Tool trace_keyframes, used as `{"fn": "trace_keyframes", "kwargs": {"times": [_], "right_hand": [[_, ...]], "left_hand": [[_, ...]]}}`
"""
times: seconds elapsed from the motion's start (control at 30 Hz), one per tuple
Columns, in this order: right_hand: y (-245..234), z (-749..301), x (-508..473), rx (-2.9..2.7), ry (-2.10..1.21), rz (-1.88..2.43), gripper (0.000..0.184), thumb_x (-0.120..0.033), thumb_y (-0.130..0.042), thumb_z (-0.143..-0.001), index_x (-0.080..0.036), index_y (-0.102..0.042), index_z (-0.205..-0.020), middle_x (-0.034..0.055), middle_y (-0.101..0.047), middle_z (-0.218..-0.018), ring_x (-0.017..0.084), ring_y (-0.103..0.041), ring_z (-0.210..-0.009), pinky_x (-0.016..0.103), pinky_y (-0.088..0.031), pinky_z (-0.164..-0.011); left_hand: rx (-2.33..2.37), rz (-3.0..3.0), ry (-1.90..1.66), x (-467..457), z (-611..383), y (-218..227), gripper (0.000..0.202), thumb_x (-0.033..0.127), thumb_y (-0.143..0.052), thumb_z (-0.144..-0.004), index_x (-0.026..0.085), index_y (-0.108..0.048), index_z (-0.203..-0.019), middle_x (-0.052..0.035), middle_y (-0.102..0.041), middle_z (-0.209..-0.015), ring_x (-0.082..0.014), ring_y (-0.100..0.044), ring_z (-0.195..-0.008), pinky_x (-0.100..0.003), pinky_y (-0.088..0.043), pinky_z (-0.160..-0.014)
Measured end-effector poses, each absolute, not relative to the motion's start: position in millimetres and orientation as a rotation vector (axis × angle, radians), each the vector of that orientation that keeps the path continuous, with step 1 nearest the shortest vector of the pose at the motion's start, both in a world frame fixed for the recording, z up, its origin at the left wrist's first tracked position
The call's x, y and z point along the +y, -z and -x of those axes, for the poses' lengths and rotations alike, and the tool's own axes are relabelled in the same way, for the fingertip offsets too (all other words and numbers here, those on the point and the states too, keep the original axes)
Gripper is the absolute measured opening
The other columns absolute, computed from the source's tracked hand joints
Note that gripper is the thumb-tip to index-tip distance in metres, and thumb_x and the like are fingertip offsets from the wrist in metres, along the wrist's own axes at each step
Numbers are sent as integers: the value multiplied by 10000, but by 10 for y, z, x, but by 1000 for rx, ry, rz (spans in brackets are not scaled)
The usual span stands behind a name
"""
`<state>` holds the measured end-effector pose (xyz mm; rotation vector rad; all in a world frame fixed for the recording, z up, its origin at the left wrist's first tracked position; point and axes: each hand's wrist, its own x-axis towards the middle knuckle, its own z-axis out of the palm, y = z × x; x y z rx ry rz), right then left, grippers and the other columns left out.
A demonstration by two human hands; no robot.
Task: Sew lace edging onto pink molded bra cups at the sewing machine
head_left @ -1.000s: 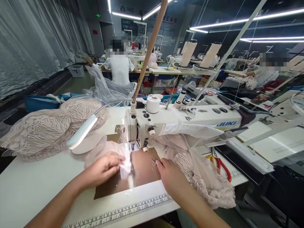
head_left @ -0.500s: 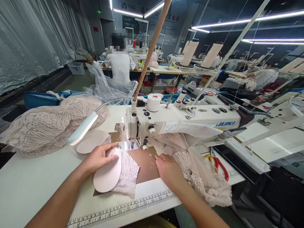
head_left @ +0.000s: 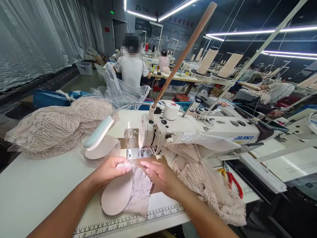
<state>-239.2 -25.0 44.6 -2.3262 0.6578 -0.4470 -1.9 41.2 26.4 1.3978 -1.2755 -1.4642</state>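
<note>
My left hand (head_left: 111,172) pinches the top edge of a pale lace piece (head_left: 140,193) between thumb and fingers. A smooth oval pink cup pad (head_left: 116,197) lies against the lace and hangs below the thumb. My right hand (head_left: 162,178) is closed at the lace's upper edge, close to the left fingertips, around a thin metal tool (head_left: 143,166) whose tip barely shows; its kind I cannot make out. Just beyond both hands stands the white sewing machine (head_left: 178,127), with its metal needle plate (head_left: 135,153) left of the right fingertips.
A heap of lace (head_left: 49,129) and a second cup pad (head_left: 100,148) lie left, below a lamp (head_left: 99,132). Bunched lace fabric (head_left: 210,185) and red-handled scissors (head_left: 234,183) are at right. A printed ruler (head_left: 128,222) runs along the front edge. A person (head_left: 131,69) sits ahead.
My right hand has moved left and up from the table to the lace's top edge. My left hand has drawn the lace and pad slightly toward me, away from the needle area.
</note>
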Motion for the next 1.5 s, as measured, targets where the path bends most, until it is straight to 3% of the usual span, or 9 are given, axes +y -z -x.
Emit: {"fn": "trace_keyframes", "kwargs": {"times": [0.17,0.3,0.37,0.47,0.6,0.87,1.2,1.33,1.5], "right_hand": [[-409,2207,-344,582,513,2179,278,-265,-541,-896,-226,-660,-1144,31,-687,-1120,175,-615,-1030,279,-460,-893],[-415,2174,-318,626,467,2065,252,-259,-619,-829,-223,-685,-1069,20,-712,-1013,174,-640,-920,265,-476,-798],[-429,2165,-299,646,434,2037,241,-253,-630,-815,-219,-683,-1048,8,-712,-949,161,-636,-840,251,-468,-735],[-440,2140,-270,669,410,2020,202,-244,-635,-807,-220,-686,-1002,-6,-701,-891,149,-615,-784,242,-449,-697],[-414,2105,-234,670,436,1953,165,-228,-631,-807,-214,-696,-958,1,-704,-886,153,-623,-803,248,-457,-716],[-300,2176,-322,640,387,1929,164,-266,-631,-802,-182,-691,-929,5,-673,-792,131,-580,-694,228,-437,-626],[-377,2095,-229,673,351,1957,91,-257,-628,-810,-204,-671,-870,-8,-680,-829,145,-604,-769,240,-433,-677],[-267,2086,-236,688,443,1846,100,-249,-589,-828,-178,-654,-855,5,-659,-807,134,-598,-736,240,-445,-669],[-205,2072,-247,698,387,1702,414,-326,-711,-733,-188,-601,-1107,15,-630,-895,149,-586,-782,252,-472,-688]], "left_hand": [[-1354,-1317,1500,443,65,-342,360,478,-629,-797,121,-682,-804,-28,-595,-704,-158,-495,-663,-274,-391,-617],[-1375,-1293,1528,444,99,-335,395,502,-623,-796,120,-705,-850,-52,-611,-760,-174,-503,-708,-276,-392,-626],[-1374,-1286,1535,439,114,-308,398,522,-627,-779,126,-668,-751,-27,-549,-683,-150,-445,-645,-257,-341,-563],[-1366,-1267,1566,433,129,-254,457,541,-630,-761,155,-485,-564,39,-333,-561,-98,-268,-554,-249,-196,-505],[-1373,-1255,1606,433,142,-207,534,540,-634,-762,183,-316,-524,59,-196,-574,-85,-165,-557,-269,-108,-515],[-1365,-1253,1681,454,141,-227,488,499,-608,-807,181,-335,-556,57,-204,-590,-84,-162,-555,-273,-106,-515],[-1356,-1304,1700,437,204,-161,523,444,-658,-752,192,-268,-509,75,-175,-531,-69,-139,-515,-266,-87,-485],[-1389,-1319,1686,429,225,-158,476,442,-644,-773,182,-340,-517,73,-209,-523,-70,-164,-508,-260,-102,-477],[-1468,-1300,1633,415,232,-228,370,418,-617,-795,152,-495,-570,44,-341,-559,-88,-290,-542,-230,-232,-497]]}}
